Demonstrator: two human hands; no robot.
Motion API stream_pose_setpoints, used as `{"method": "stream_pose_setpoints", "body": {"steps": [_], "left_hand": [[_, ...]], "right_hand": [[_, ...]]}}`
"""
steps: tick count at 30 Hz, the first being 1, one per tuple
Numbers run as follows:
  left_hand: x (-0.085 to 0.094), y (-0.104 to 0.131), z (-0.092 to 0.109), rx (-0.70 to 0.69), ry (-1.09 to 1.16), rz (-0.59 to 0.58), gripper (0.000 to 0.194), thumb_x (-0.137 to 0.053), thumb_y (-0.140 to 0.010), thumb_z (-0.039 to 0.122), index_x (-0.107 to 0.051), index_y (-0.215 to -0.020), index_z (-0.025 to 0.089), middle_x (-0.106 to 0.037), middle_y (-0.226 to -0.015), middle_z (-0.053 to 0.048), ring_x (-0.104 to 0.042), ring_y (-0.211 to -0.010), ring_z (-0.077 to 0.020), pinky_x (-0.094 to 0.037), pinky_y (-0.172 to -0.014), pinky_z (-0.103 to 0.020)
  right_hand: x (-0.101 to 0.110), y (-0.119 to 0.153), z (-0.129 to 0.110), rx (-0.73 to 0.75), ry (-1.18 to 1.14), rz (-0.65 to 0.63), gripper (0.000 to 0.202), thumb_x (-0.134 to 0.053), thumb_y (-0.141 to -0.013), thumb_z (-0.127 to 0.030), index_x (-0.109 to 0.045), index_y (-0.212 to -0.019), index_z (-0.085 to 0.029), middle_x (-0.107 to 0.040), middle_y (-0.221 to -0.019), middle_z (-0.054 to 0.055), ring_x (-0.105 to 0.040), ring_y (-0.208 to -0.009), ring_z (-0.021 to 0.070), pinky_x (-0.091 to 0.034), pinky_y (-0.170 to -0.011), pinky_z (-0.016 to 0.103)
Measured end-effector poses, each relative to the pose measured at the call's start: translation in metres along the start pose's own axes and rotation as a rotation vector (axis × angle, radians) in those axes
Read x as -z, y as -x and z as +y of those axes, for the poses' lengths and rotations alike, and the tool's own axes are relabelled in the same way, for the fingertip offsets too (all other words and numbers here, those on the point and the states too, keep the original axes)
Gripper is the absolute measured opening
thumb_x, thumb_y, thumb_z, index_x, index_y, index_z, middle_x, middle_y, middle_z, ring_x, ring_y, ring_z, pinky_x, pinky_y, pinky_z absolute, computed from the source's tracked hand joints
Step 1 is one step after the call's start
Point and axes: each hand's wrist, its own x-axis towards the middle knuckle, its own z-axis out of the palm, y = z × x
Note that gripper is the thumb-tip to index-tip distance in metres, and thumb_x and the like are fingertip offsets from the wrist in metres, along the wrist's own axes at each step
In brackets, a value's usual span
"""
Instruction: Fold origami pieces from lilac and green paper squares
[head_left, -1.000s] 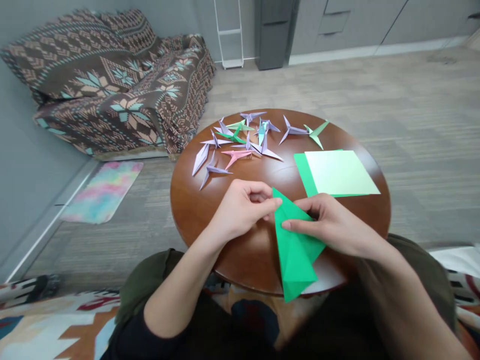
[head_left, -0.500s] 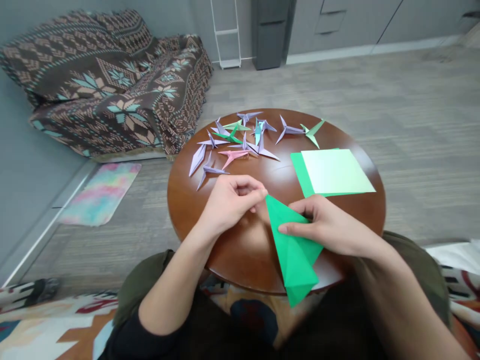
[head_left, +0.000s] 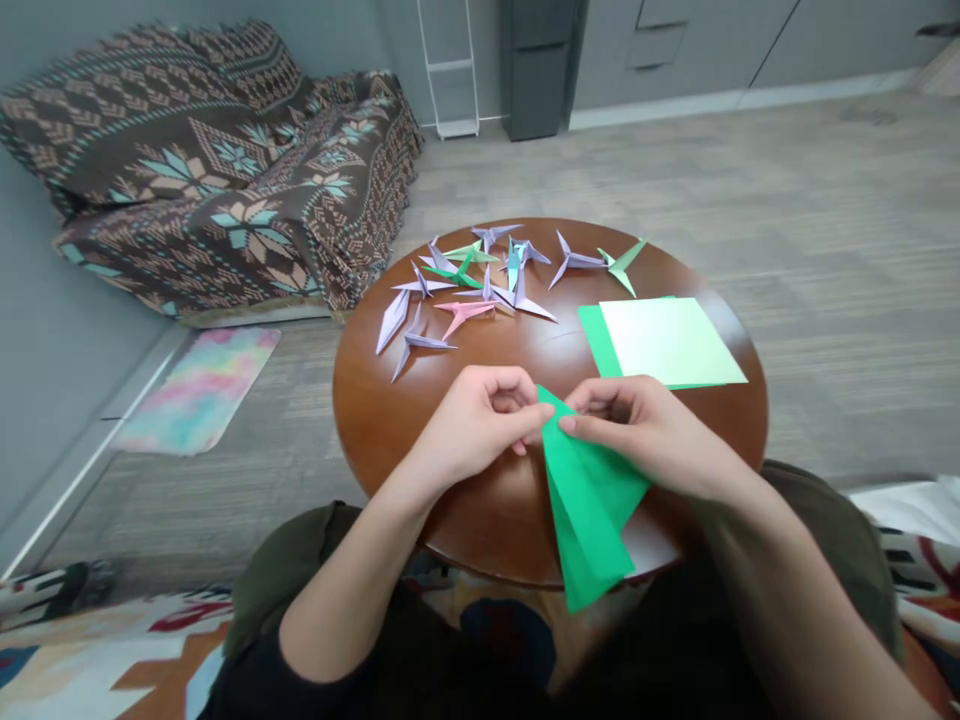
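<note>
A partly folded green paper (head_left: 589, 500) hangs between my hands over the near side of the round brown table, its lower point past the table's edge. My left hand (head_left: 495, 420) pinches the sheet near its top corner, thumb over the front. My right hand (head_left: 637, 425) grips it by the upper right edge, the thumb on the front close to my left thumb. The fingers behind the paper are partly hidden. Several folded paper figures lie beyond my left hand, among them a pink one (head_left: 466, 312) and a dark green one (head_left: 459, 272).
A pale green square sheet (head_left: 671, 340) lies on darker green paper (head_left: 596, 340) at the table's right. A patterned sofa (head_left: 247, 190) stands back left, with a pastel mat (head_left: 199, 390) on the floor before it. My knees flank the table's near edge.
My right hand has shifted up and left, its thumb now close to my left thumb. My left thumb has moved onto the paper's top. The lower part has swung slightly left and looks narrower.
</note>
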Motion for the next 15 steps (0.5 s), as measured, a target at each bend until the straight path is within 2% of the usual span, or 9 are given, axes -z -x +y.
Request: {"method": "stream_pose_setpoints", "body": {"steps": [8, 15], "left_hand": [[-0.0074, -0.0009, -0.0025, -0.025, 0.041, 0.000, 0.029, -0.088, -0.076, 0.030, -0.063, -0.071, 0.014, -0.063, -0.054, 0.003, -0.054, -0.046, -0.0061, -0.044, -0.047, -0.016], [0.0001, -0.0027, -0.0012, -0.049, 0.024, 0.053, 0.028, -0.088, -0.076, 0.029, -0.065, -0.070, 0.014, -0.062, -0.052, 0.004, -0.053, -0.045, -0.0060, -0.043, -0.045, -0.016]], "right_hand": [[-0.0031, -0.0033, 0.0019, 0.021, -0.037, 0.057, 0.016, -0.075, -0.078, -0.031, -0.072, -0.074, -0.016, -0.063, -0.065, -0.001, -0.047, -0.059, 0.0111, -0.034, -0.053, 0.024], [-0.0025, -0.0007, 0.0007, -0.010, 0.028, -0.030, 0.013, -0.069, -0.080, -0.028, -0.068, -0.073, -0.016, -0.052, -0.057, -0.006, -0.038, -0.052, 0.0085, -0.026, -0.049, 0.024]]}}
